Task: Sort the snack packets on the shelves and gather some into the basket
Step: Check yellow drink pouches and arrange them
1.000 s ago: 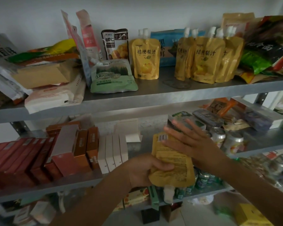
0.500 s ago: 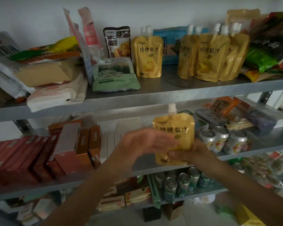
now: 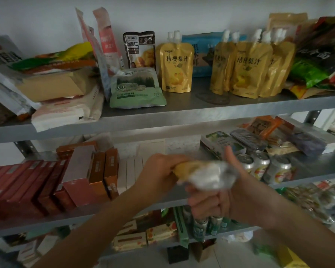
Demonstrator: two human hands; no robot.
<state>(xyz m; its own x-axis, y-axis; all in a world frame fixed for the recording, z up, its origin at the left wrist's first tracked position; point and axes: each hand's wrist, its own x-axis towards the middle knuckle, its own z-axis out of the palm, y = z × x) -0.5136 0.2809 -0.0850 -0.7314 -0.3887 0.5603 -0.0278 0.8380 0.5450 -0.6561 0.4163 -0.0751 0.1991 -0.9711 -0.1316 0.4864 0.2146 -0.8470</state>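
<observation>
A yellow spouted pouch (image 3: pixel 193 171) is held crosswise between both hands in front of the middle shelf (image 3: pixel 81 216), clear of its surface and heavily blurred, so its print cannot be read. The left hand (image 3: pixel 159 171) is wrapped round the pouch's yellow end, fingers curled over the top. The right hand (image 3: pixel 217 200) is closed into a fist under the pale, blurred end, which is gripped there with the thumb (image 3: pixel 230 161) raised behind it. On the top shelf (image 3: pixel 182 117) a single matching pouch (image 3: pixel 175 68) is stood upright, with a cluster of the same pouches (image 3: pixel 248 68) further right and a green packet (image 3: pixel 135 89) leaned just to its left. On the middle shelf, red and orange boxes (image 3: pixel 46 186) are ranked at the left, white boxes (image 3: pixel 132 171) are seen behind the left hand, and drink cans (image 3: pixel 259 167) are stood just beyond the right hand.
</observation>
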